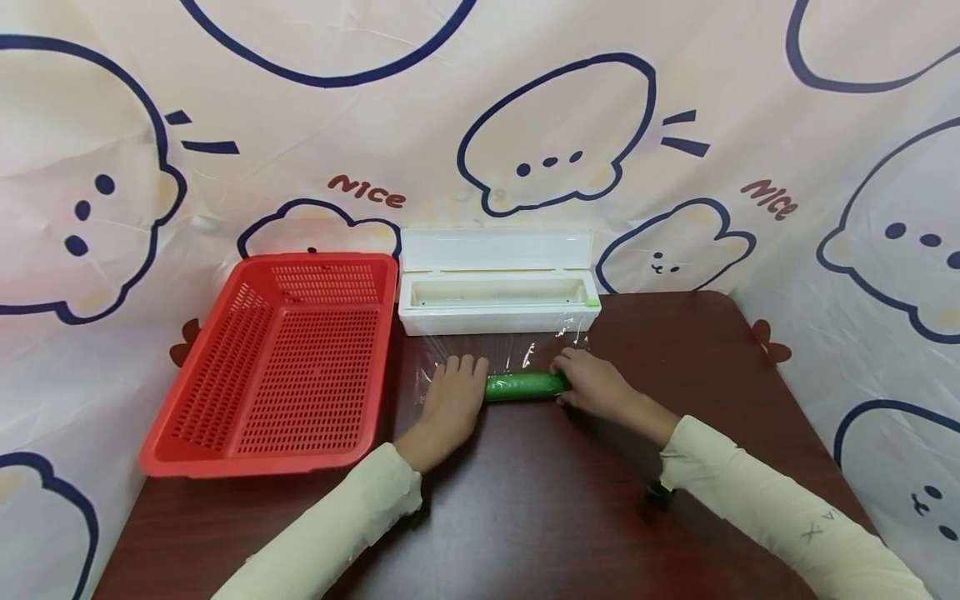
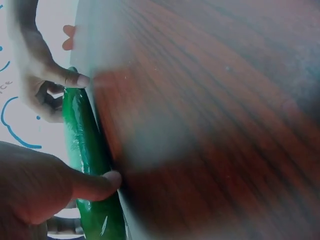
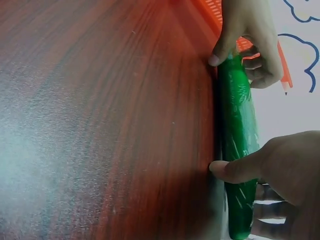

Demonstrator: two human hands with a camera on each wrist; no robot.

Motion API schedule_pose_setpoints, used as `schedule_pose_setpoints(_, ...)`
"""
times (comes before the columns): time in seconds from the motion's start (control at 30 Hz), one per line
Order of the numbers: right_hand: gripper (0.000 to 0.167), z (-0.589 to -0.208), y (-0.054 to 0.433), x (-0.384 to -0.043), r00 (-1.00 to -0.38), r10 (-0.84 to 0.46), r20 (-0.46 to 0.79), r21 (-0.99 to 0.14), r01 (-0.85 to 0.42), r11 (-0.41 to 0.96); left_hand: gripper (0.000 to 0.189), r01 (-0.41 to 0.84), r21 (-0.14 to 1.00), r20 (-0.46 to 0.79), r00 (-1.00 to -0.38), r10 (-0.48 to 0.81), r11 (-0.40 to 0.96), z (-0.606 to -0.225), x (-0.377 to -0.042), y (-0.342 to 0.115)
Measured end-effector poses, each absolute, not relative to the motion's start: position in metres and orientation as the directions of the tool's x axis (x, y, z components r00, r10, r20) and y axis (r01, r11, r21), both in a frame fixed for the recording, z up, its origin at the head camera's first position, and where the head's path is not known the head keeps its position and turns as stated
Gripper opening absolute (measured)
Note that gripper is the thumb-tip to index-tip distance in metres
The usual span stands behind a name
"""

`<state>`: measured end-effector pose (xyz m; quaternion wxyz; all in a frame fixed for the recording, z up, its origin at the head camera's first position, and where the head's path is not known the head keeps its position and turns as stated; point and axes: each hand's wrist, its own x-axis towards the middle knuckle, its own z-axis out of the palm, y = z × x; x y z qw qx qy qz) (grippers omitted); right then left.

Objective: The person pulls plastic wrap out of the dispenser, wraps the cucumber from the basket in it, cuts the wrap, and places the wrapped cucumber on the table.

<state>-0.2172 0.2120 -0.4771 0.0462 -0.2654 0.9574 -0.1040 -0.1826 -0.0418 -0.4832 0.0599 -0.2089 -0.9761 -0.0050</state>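
A green cucumber (image 1: 525,386) lies crosswise on the table, with shiny clear cling film (image 1: 517,352) around it that runs back to a white box. My left hand (image 1: 454,398) grips its left end, and my right hand (image 1: 598,387) grips its right end. In the left wrist view, the left thumb (image 2: 95,186) lies across the wrapped cucumber (image 2: 82,135) while fingers curl behind it. The right wrist view likewise has the right thumb (image 3: 235,170) over the near part of the cucumber (image 3: 237,110), fingers on its far side.
Behind the cucumber stands the white cling film box (image 1: 498,321), its lid (image 1: 495,248) raised. A red perforated basket (image 1: 384,358) sits to the left on the dark brown table (image 1: 540,508). A small dark object (image 1: 660,493) is partly visible beneath the right sleeve. Patterned cloth (image 1: 420,150) surrounds the table.
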Motion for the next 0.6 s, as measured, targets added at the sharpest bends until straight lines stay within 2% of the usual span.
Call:
schedule_pose_setpoints(0.2,0.042,-0.472,0.212,-0.219,-0.851,-0.517,-0.09,-0.25,-0.483,0.839,0.023,0.399,-0.011,0.141,-0.907,0.397,0.917,-0.479,-0.183,-0.039)
schedule_pose_setpoints(0.27,0.048,-0.471,0.212,-0.219,-0.854,-0.512,-0.097,-0.273,-0.472,0.839,0.02,0.385,0.006,0.127,-0.916,0.381,0.923,-0.478,-0.184,-0.038)
schedule_pose_setpoints(0.37,0.066,-0.47,0.214,-0.219,-0.861,-0.497,-0.111,-0.291,-0.45,0.845,0.018,0.359,0.025,0.1,-0.929,0.355,0.933,-0.476,-0.186,-0.035)
schedule_pose_setpoints(0.47,0.077,-0.47,0.215,-0.216,-0.862,-0.497,-0.094,-0.273,-0.458,0.846,0.018,0.339,0.03,0.07,-0.939,0.336,0.94,-0.474,-0.186,-0.033)
schedule_pose_setpoints(0.6,0.081,-0.472,0.217,-0.212,-0.866,-0.498,-0.051,-0.232,-0.475,0.849,0.02,0.333,0.033,0.051,-0.942,0.331,0.942,-0.472,-0.186,-0.032)
